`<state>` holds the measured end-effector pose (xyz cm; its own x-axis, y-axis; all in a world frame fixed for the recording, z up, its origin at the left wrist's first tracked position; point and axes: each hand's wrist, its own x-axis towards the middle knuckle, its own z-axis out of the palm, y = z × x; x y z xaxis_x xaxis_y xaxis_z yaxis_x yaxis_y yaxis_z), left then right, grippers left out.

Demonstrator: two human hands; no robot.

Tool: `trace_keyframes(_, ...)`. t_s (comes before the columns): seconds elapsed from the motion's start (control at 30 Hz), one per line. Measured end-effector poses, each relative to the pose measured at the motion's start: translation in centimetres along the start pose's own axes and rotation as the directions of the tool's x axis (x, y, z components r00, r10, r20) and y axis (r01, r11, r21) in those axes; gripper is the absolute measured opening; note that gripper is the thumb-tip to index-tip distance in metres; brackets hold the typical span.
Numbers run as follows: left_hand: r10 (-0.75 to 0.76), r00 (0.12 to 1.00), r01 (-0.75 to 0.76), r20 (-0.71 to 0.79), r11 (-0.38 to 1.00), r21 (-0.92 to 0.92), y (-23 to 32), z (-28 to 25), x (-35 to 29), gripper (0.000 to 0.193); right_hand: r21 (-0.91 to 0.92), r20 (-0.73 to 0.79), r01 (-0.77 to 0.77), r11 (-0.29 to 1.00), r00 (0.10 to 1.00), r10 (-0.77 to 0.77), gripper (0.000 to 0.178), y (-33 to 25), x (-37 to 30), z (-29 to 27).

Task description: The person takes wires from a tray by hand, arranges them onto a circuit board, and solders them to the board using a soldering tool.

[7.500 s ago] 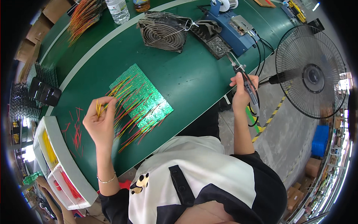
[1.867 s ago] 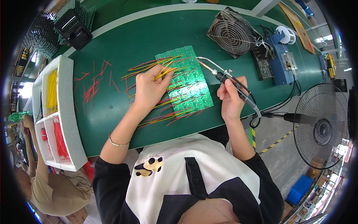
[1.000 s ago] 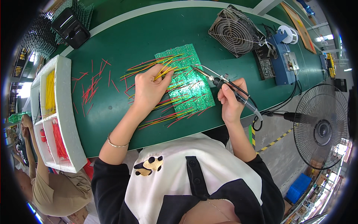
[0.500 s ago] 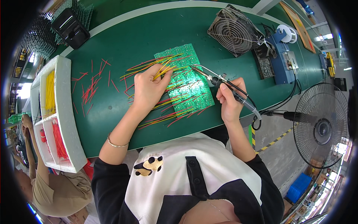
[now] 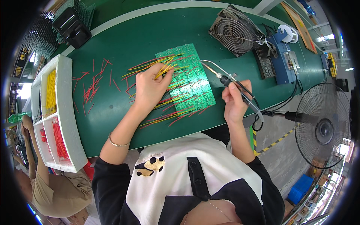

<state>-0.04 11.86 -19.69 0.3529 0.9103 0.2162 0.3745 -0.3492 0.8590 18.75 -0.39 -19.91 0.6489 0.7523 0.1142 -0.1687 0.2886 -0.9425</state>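
Observation:
A panel of green circuit boards (image 5: 190, 88) lies on the green table in front of me, with red and yellow wires (image 5: 140, 70) sticking out past its left side. Over its left edge, my left hand (image 5: 153, 84) pinches several yellow wires (image 5: 163, 69) that fan out above the panel. My right hand (image 5: 237, 98) grips a soldering iron (image 5: 227, 81) with a curved metal tube running along it. The iron's tip is held up off the panel, just past its right edge.
Loose red wires (image 5: 92, 88) lie left of the panel. A white foam tray (image 5: 77, 123) holds yellow and red wires. A square metal fan (image 5: 236, 32) and a blue solder feeder (image 5: 285, 60) stand back right. A larger fan (image 5: 323, 127) is at right; another person (image 5: 62, 191) sits left.
My right hand has drawn the soldering iron back to the right, so its tip has left the boards. My left hand stays almost where it was with the yellow wires.

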Motion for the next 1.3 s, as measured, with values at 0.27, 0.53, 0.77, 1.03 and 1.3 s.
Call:
trace_keyframes(0.27,0.013,1.0,-0.013,-0.005,1.0,0.015,-0.18,0.05,-0.02,0.011,-0.091,0.111,-0.028,0.995,0.993,0.038,0.02,0.26,0.07,0.04)
trace_keyframes(0.53,0.006,1.0,-0.006,0.003,1.0,0.015,0.1,-0.08,-0.05,0.012,-0.101,0.108,-0.038,0.994,0.993,0.048,0.02,0.12,0.0,0.3)
trace_keyframes(0.77,0.013,1.0,-0.013,0.001,1.0,0.018,-0.07,0.02,0.0,0.013,-0.084,0.104,-0.004,0.996,0.994,0.013,0.02,0.29,0.0,0.11)
trace_keyframes(1.03,0.03,0.999,-0.03,-0.011,0.999,0.014,-0.18,0.07,-0.02,0.012,-0.036,0.083,0.011,0.999,0.997,-0.008,0.018,0.2,-0.08,-0.02)
trace_keyframes(1.3,0.056,0.998,-0.056,-0.008,0.998,0.002,0.23,0.08,-0.05,0.01,-0.04,0.057,-0.032,0.999,0.998,0.035,0.02,0.19,0.04,0.11)
